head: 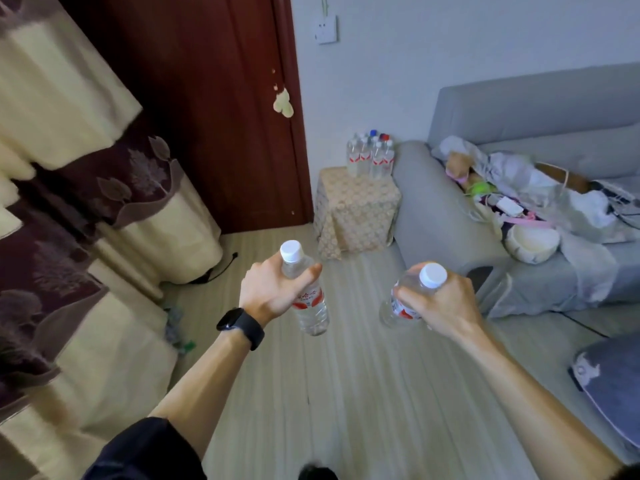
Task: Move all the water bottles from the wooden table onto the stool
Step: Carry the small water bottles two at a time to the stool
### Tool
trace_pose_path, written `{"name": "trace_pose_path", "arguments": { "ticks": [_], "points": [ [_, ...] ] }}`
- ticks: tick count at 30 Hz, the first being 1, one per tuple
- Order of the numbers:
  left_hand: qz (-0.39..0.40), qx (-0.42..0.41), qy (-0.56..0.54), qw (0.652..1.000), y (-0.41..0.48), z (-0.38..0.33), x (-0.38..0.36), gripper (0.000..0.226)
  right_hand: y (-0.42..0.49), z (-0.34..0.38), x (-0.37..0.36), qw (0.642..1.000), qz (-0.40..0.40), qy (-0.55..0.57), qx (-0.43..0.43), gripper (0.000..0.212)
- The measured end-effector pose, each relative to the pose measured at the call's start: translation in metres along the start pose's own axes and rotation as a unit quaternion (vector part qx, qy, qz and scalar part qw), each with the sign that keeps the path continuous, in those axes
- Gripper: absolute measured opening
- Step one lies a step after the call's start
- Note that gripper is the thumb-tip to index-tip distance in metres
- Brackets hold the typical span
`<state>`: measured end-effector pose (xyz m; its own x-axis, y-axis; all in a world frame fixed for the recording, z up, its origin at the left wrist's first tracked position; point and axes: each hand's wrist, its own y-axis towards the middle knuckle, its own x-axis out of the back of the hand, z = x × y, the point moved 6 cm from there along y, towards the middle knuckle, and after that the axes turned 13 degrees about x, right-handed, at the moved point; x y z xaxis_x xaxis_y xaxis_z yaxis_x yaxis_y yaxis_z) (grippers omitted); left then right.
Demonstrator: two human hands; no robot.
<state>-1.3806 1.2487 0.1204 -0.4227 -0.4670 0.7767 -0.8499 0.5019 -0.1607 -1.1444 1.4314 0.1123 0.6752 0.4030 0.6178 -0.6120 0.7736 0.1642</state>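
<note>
Left hand (273, 289), centre of frame: fingers and thumb curled round the shoulder of the first bottle (311, 313), just below its white cap. The bottle is clear with a red-and-white label; it hangs nearly upright, base toward the floor (363, 393) and clear of it. A black watch (240, 323) sits on the left wrist, with a dark sleeve further back at the lower left.

Right hand (440, 299), right of centre: fingers wrapped round the neck and shoulder of the second bottle (398, 313), which is the same type with a white cap. The bottle is tilted, its cap toward the right and its base swung toward lower left. The two bottles are apart, both held in the air above the pale plank floor.

Stool (356, 209), above centre: draped in a patterned beige cloth and standing just beside the arm of the grey sofa (433, 209). A cluster of bottles (370, 155) stands upright on its back half, packed close together. Most caps are white, and one blue and one red can be seen. The exact count cannot be told.

Surroundings: a dark red door (207, 98) at upper centre-left, cream and maroon curtains (69, 168) down the left edge, a wall socket (325, 29) at top centre, and loose clothing and bags (519, 202) heaped on the sofa seat at right.
</note>
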Motion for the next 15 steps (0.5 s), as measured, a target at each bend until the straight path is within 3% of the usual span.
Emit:
{"name": "trace_pose_path", "arguments": {
  "ticks": [7,11,15],
  "points": [
    [0.004,-0.022,0.032,0.999,0.141,-0.053,-0.027,0.047,0.146,-0.025,-0.010,1.000,-0.017,0.009,0.003,0.029],
    [0.018,-0.027,0.023,0.999,0.227,-0.080,-0.041,0.066,0.222,-0.043,-0.021,0.999,-0.029,0.018,-0.014,0.028],
    [0.032,-0.037,0.026,0.998,0.318,-0.114,-0.055,0.061,0.297,-0.061,-0.029,0.998,-0.042,0.022,-0.031,0.017]
  ]
}}
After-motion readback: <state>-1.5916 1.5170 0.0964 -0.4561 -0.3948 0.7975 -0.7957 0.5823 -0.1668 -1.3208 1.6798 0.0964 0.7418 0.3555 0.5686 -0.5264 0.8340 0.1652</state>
